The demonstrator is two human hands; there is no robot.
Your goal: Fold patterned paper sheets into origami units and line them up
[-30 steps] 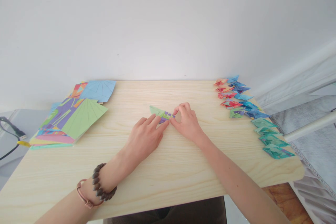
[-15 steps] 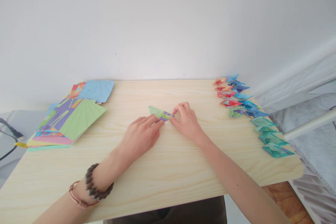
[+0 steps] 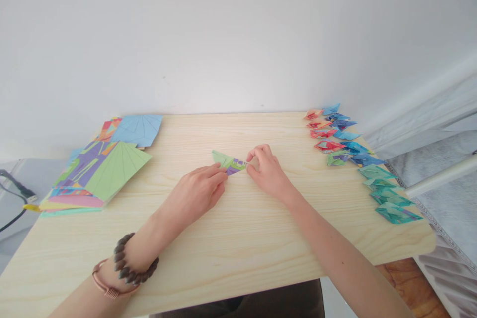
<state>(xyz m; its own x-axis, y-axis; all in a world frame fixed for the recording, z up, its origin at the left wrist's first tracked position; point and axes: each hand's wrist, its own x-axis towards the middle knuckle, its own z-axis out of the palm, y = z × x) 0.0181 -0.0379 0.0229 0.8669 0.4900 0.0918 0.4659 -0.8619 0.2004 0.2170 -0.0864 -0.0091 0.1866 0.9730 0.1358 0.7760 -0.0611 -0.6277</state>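
Note:
A small piece of folded origami paper (image 3: 235, 165), green at its left and purple-patterned at its right, lies on the wooden table (image 3: 231, 238). My left hand (image 3: 203, 184) holds its near left edge with the fingers together. A pinch of thumb and forefinger on my right hand (image 3: 266, 169) grips the pointed right tip, and the fingertips partly hide that tip. Dark beads and a copper-coloured bangle circle my left wrist.
At the left lies a stack of printed paper sheets (image 3: 122, 166), with a blue sheet (image 3: 137, 129) behind. Several folded paper pieces in red, blue and green (image 3: 397, 212) line the table's right side. A cable (image 3: 20, 189) hangs beyond the left edge. A white wall (image 3: 231, 35) rises behind.
My left fingers have drawn back slightly to the left, uncovering more of the purple part. The right hand keeps its pinch on the tip. The whole view has shifted a little.

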